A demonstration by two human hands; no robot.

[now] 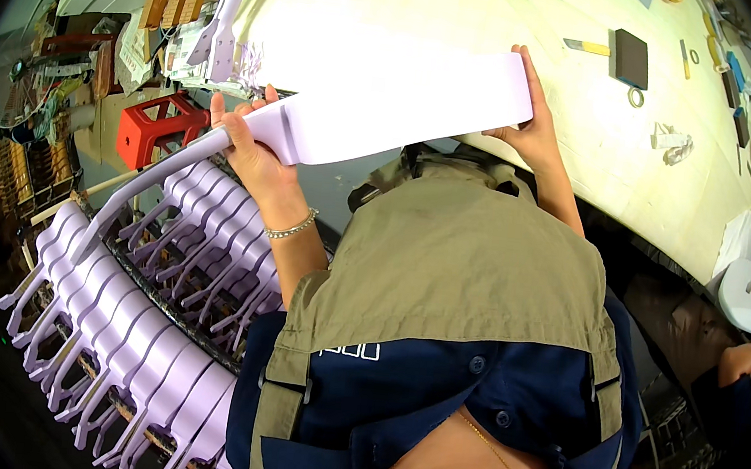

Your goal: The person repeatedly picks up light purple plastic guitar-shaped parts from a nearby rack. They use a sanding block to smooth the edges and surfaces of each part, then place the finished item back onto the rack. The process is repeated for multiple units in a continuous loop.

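Note:
A lilac painted piece, which looks like a chair back, spans both my hands in front of my apron. Its broad, pale panel [407, 105] is glaring in the light, and a long narrow leg [148, 174] runs from its left end down toward the rack. My left hand [260, 154] is closed around the joint between panel and leg, thumb on the near side. At the panel's right end, my right hand [535, 132] grips the edge, fingers partly hidden behind it. Many similar lilac pieces [124, 318] hang in rows on a rack to my left.
On the pale worktable [621, 160] lie a dark block [630, 60], a yellow-handled knife [587, 47] and a tape roll [636, 97]. A red stool [160, 128] and a fan [19, 69] stand at left. Another person's arm [742, 365] shows at right, beside a white stool [747, 296].

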